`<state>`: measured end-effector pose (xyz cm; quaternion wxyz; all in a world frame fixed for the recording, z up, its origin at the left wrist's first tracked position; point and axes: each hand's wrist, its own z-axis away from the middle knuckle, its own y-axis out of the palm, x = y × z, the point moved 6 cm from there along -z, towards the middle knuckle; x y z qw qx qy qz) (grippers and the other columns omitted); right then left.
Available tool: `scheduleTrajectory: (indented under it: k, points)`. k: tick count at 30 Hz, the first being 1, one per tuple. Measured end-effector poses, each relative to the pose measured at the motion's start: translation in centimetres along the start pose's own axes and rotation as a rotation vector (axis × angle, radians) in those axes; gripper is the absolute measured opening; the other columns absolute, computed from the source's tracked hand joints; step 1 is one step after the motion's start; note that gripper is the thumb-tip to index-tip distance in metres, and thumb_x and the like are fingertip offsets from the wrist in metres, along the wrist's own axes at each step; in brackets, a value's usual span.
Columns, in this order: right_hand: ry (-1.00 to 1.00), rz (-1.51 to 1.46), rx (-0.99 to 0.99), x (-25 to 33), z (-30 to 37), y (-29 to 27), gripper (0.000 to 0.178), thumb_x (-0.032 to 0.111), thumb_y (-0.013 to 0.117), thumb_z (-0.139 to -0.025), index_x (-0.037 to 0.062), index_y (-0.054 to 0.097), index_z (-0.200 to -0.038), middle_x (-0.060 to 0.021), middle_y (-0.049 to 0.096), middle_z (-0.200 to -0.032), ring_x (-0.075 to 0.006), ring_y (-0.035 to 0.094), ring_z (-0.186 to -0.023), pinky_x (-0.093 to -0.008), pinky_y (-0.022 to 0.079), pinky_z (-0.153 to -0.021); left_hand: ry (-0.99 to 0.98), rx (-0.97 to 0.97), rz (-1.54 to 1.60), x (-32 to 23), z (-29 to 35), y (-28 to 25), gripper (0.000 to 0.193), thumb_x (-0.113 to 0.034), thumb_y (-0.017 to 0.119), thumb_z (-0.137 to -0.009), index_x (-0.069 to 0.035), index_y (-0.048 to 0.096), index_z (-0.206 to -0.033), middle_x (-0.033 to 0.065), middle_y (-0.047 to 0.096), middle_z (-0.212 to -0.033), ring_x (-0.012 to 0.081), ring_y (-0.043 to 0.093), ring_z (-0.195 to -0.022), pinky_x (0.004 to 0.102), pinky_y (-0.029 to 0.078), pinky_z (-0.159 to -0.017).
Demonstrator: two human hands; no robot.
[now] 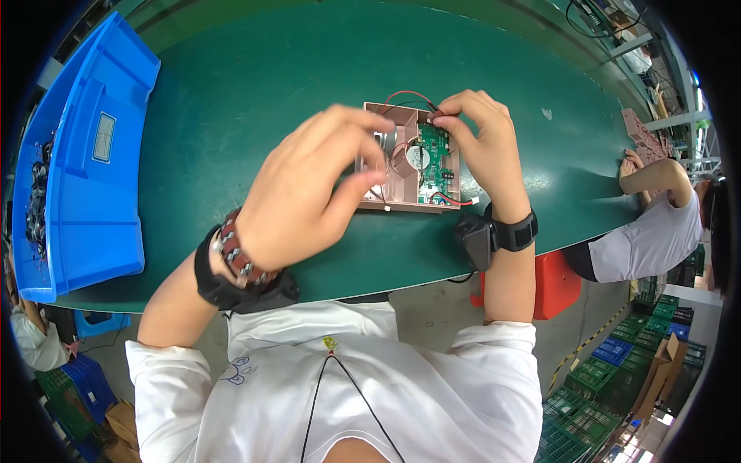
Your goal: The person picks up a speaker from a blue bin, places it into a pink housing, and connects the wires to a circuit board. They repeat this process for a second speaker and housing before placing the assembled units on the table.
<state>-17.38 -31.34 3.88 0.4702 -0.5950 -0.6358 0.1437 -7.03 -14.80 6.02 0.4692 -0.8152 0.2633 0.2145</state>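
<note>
A shallow pinkish-brown plastic housing (397, 189) lies on the green table, with a green circuit board (436, 154) in its right part. A round dark part (384, 139), perhaps a speaker, sits in its left part, half covered by my fingers. My right hand (482, 135) pinches the end of a red and black wire pair (409, 93) at the housing's top right. Over the housing's left side hovers my left hand (312, 177), slightly blurred, thumb and fingers apart, with nothing visible in it. A white plug (474, 201) on a red wire hangs beyond the lower right edge.
A big blue bin (100, 193) holding several dark round parts with wires stands at the table's left. To the right, another person (652, 216) works at the table near a pile of brown housings (647, 139). A red stool (556, 285) stands below the table edge.
</note>
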Motion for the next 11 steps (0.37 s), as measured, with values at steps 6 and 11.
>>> scheduleTrajectory:
  k: [6, 11]
  points:
    - [0.149, -0.067, 0.037, -0.1, 0.2, -0.1, 0.011, 0.007, 0.067, -0.077, 0.0053, 0.063, -0.087, -0.0023, 0.065, -0.081, -0.0164, 0.058, -0.079, -0.0288, 0.038, -0.083, -0.058, -0.184, 0.181, 3.9, -2.6, 1.3, 0.008, -0.009, 0.061, -0.082, -0.005, 0.055, -0.086, 0.0123, 0.060, -0.110, 0.0280, 0.056, -0.101, 0.0364, 0.043, -0.089]
    - [0.136, -0.065, 0.003, 0.9, 0.5, -0.2, 0.025, 0.012, 0.067, -0.079, 0.0104, 0.060, -0.103, -0.0028, 0.068, -0.087, -0.0172, 0.058, -0.082, -0.0288, 0.037, -0.084, -0.006, -0.029, 0.050, 4.0, -4.1, 2.7, 0.009, -0.013, 0.061, -0.082, -0.007, 0.057, -0.088, 0.0114, 0.058, -0.113, 0.0285, 0.050, -0.115, 0.0413, 0.035, -0.100]
